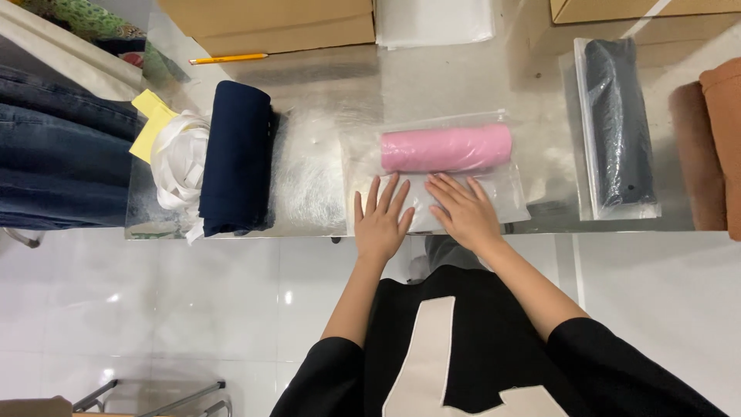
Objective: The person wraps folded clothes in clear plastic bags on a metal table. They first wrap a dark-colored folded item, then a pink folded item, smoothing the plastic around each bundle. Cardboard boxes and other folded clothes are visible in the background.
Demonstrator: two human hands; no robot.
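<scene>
Left hand [381, 221]: lying palm down, fingers spread and pointing away from the body, pressing flat on the near part of a clear plastic bag [494, 197]; gripping nothing. Right hand [465, 211]: lying flat beside it, fingers fanned and angling leftward, likewise open and resting on the bag. Pink rolled cloth [446, 148]: sitting inside the bag, just beyond the fingertips, lying crosswise on the shiny table [324, 116]. Folded navy cloth [235, 158]: lying well to the left. Bagged dark roll [617, 123]: lying to the right.
</scene>
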